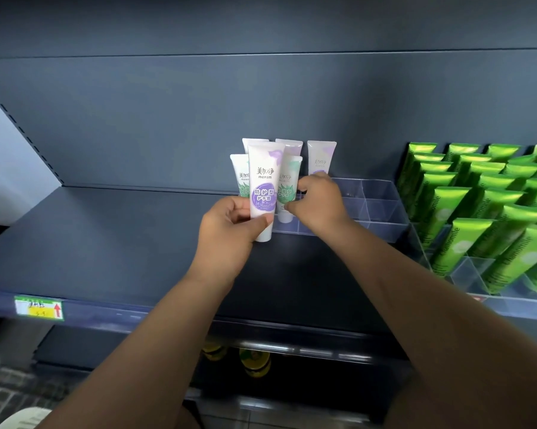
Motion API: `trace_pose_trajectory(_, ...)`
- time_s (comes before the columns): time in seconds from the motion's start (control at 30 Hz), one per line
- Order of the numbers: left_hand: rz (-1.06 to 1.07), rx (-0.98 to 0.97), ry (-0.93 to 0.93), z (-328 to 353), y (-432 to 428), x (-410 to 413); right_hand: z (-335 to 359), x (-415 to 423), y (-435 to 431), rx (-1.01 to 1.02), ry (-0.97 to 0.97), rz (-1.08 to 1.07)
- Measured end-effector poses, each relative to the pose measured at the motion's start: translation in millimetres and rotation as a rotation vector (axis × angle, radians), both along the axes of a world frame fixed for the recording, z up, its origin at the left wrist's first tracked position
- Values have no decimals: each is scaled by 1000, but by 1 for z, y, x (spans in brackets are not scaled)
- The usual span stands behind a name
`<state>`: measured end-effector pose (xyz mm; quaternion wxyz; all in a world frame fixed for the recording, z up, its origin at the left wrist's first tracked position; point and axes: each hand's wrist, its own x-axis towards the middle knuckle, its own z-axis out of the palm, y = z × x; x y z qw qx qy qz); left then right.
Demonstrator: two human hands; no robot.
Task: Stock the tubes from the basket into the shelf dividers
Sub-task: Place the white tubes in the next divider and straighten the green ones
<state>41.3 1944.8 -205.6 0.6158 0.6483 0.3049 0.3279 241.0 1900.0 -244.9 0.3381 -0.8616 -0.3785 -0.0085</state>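
Observation:
My left hand (227, 233) grips a white tube with a purple label (264, 187), cap down, just in front of the clear shelf divider tray (381, 209). My right hand (318, 201) pinches a white tube with a green label (287, 187) that stands in the tray's front left part. Several more white tubes stand in the tray behind: one green-labelled tube (240, 174) at the left and a purple-labelled tube (320, 157) at the back right. The basket cannot be made out for certain.
The dark shelf (121, 236) stretches out to the left. Rows of green tubes (484, 212) fill clear dividers at the right. A price tag (39, 308) sits on the shelf's front rail. Yellow-capped items (255, 363) stand on the lower shelf.

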Motion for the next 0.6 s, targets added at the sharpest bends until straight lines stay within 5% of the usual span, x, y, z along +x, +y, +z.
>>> trace_pose_trajectory(0.2,4,8,-33,-4,1,8,41,-21,-22,149,45,-57)
trace_pose_trajectory(0.33,-37,43,-27,-7,-4,21,81,-38,-44,395,355,103)
trace_pose_trajectory(0.6,-65,98,-20,-14,-25,62,89,-21,-68,571,517,1)
